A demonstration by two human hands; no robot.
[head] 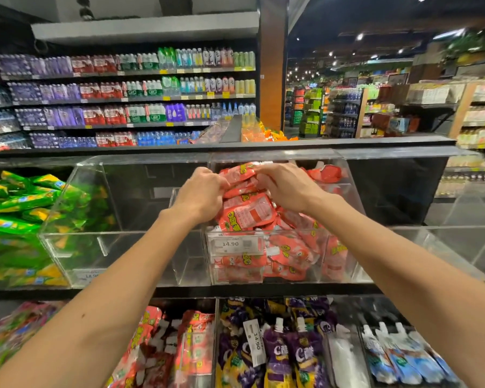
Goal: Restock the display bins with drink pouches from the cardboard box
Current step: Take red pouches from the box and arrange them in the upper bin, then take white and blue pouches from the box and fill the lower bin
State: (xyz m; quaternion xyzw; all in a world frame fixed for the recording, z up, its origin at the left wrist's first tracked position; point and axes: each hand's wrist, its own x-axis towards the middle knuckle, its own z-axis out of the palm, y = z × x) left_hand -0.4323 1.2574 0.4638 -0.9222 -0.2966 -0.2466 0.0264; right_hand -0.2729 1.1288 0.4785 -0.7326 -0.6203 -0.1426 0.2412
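Observation:
Both my hands hold a stack of red drink pouches (242, 191) over a clear acrylic display bin (342, 256) in the middle of the upper row. My left hand (200, 193) grips the stack's left side, fingers curled round the pouches. On the right side my right hand (284, 186) grips it, fingers over the top pouch. Many more red pouches (289, 256) fill that bin, and a price tag reading 14.90 (231, 243) hangs on its front. The cardboard box is not in view.
An acrylic bin (118, 247) to the left holds nothing visible; further left lie green pouches (14, 219). The lower row has red pouches (179, 340), purple pouches (286, 354) and blue-white pouches (403, 357). Shelves of bottled drinks (129, 99) stand behind.

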